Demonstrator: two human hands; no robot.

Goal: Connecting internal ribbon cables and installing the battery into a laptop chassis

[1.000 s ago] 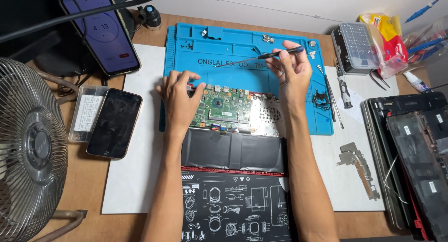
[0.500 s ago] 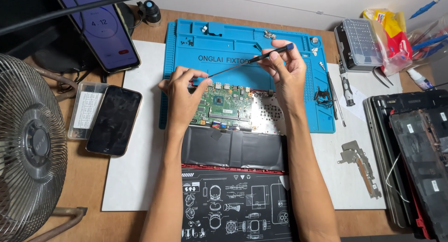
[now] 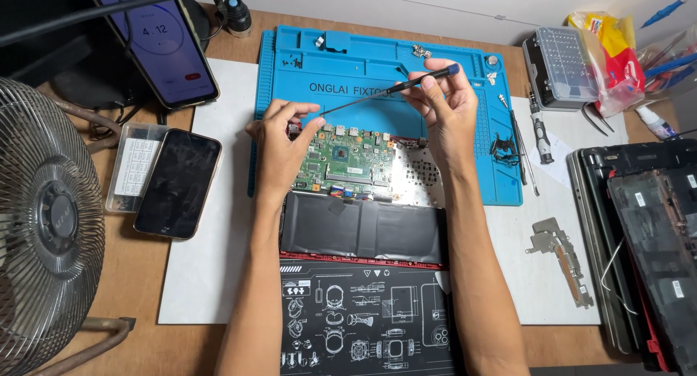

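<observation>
Blue repair mat (image 3: 363, 75) as landmark | head view: right hand (image 3: 450, 104) pinching thin screwdriver (image 3: 392, 91) over mat, tip by left hand (image 3: 279, 147) fingertips, pressed on green circuit board (image 3: 348, 162) at mat's front edge | risk: tip slipping, scratching board | open room: mat's rear half; tools crowding mat's right edge.

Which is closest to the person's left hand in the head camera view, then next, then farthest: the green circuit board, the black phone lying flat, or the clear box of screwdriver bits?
1. Green circuit board, right beside the left hand.
2. Black phone, off to the left.
3. Clear bit box, far at the upper right.
</observation>
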